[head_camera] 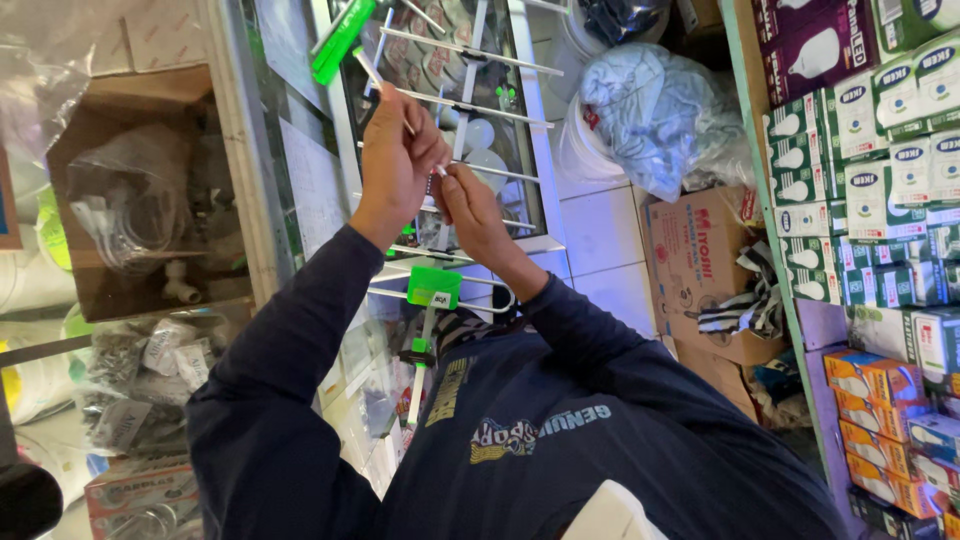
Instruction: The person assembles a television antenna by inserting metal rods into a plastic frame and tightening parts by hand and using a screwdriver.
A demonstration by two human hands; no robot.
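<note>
Both hands pinched on a rod of a TV aerial lying on a glass counter

The left hand (398, 160) and right hand (468, 200) meet at mid-boom of the aerial (455, 150), fingers closed tight around one thin metal cross rod (470, 105) or a small fitting on it; which of the two I cannot tell. The aerial's long axis runs from the green plastic bracket (434, 287) near the person's chest away to the green end cap (340, 42) at the top of the view, so it points away from the body, its rods lying crosswise. The left hand sits slightly farther along the boom; the right is nearer the bracket. Boxes of light bulbs (870, 130) line a shelf to the right
</note>
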